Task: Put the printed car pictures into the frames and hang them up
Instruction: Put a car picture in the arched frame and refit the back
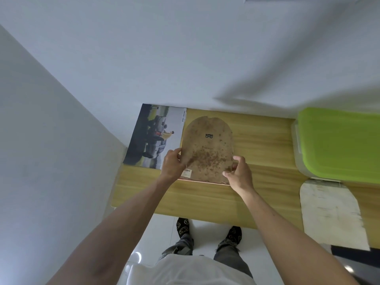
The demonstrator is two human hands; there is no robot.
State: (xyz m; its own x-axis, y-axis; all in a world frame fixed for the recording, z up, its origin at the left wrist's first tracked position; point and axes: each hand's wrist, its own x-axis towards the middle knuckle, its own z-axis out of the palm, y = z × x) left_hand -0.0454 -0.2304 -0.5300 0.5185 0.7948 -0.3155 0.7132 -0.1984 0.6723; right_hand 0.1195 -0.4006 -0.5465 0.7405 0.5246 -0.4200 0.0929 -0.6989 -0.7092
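A clear plastic storage box point(296, 140) with a lime-green lid point(339, 142) is seen at the right end of the wooden table point(205, 200); its contents cannot be made out. A printed car picture point(156, 136) lies flat at the table's left end against the wall — "SMART CAR" is read along its white margin. Just beside it, an arched brown frame backing board point(207, 147), stained and fitted with a small black hanger point(209, 136), is pinched at its lower left edge by the left hand point(172, 164) and at its lower right edge by the right hand point(239, 171). A barcode sticker point(186, 173) shows beneath it — illegible. A second, pale arched board point(331, 214) lies near the box.
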